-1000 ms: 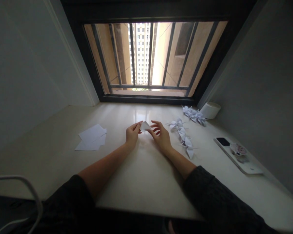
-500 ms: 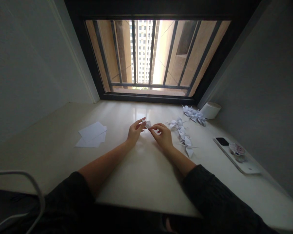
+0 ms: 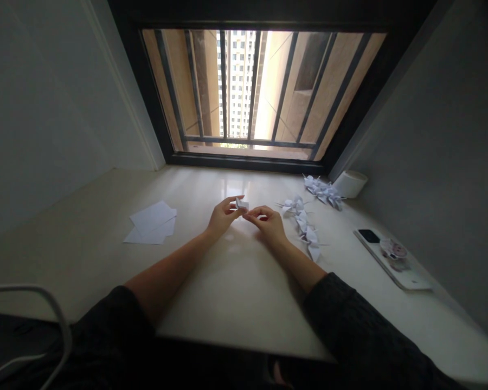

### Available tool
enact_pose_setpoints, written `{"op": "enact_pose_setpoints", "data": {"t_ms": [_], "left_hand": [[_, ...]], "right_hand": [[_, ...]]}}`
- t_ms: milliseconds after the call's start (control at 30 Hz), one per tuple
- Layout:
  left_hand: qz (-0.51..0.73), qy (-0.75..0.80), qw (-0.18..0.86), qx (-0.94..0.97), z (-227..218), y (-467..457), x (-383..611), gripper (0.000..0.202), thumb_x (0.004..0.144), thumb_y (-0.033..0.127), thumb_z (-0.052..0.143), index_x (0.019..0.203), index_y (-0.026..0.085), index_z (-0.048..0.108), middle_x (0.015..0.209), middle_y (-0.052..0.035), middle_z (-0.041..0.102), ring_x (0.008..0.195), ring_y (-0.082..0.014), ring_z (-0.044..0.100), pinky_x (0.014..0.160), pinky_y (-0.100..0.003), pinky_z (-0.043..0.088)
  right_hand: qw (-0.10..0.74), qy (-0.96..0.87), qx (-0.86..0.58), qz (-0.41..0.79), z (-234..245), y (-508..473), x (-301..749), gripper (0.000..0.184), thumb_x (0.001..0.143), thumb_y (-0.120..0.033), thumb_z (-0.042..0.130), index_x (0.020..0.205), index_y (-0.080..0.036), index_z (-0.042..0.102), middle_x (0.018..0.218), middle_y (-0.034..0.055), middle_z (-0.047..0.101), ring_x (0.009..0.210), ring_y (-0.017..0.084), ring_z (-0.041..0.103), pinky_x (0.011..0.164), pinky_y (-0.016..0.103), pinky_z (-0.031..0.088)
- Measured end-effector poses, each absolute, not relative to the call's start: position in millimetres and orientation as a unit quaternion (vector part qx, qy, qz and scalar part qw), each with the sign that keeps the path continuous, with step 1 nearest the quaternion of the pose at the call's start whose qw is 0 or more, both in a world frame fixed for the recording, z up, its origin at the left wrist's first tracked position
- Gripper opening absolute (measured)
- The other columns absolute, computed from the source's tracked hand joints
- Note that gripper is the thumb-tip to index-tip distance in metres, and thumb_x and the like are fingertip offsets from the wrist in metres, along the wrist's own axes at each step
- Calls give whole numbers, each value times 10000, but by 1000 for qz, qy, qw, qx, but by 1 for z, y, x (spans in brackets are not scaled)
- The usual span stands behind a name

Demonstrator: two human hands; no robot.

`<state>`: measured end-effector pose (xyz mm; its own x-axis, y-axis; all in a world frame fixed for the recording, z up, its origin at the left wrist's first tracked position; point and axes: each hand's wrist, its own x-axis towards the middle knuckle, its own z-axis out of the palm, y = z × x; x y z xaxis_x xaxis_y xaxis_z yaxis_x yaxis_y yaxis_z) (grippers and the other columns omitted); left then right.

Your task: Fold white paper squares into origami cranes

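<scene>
A small piece of folded white paper is held up between my two hands over the middle of the sill. My left hand pinches its left side between thumb and fingers. At its lower right edge, the thumb and forefinger of my right hand are pinched together on the paper. The exact folds are too small to make out. Right of my right hand, several folded paper cranes lie in a row on the sill.
More paper cranes are heaped by a white roll at the back right. White paper sheets lie on the left. A phone with a round grip rests at the right. A white cable curves at the lower left; a barred window stands behind.
My right hand has shifted slightly left, closer to my left hand, and the folded paper has turned a little. The view has moved slightly; the other things lie as before.
</scene>
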<state>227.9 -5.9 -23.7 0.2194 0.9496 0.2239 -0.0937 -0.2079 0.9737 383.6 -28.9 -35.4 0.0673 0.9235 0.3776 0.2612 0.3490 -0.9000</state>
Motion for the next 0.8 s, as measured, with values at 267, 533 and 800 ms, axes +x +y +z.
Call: {"op": "enact_pose_setpoints", "data": {"t_ms": [267, 533, 800], "left_hand": [[491, 390, 506, 592, -30, -2, 225, 515, 665, 415, 718, 1101, 167, 599, 790, -33, 655, 706, -129, 613, 634, -227, 442], [484, 353, 515, 613, -24, -8, 229, 446, 673, 377, 719, 1039, 146, 611, 810, -36, 652, 710, -125, 609, 659, -237, 470], [415, 352, 446, 711, -29, -14, 231, 410, 697, 432, 684, 987, 155, 598, 822, -27, 632, 683, -119, 600, 626, -231, 468]], "right_hand": [[568, -612, -486, 260, -28, -31, 387, 287, 740, -477, 625, 753, -191, 641, 765, 35, 653, 672, 158, 579, 589, 278, 453], [491, -746, -450, -11, -19, -42, 392, 155, 824, -279, 535, 958, -218, 582, 964, 71, 615, 891, 212, 545, 797, 364, 451], [477, -764, -435, 7, -27, -37, 396, 343, 794, -163, 524, 1104, -261, 632, 1012, 53, 585, 927, 196, 535, 825, 336, 453]]}}
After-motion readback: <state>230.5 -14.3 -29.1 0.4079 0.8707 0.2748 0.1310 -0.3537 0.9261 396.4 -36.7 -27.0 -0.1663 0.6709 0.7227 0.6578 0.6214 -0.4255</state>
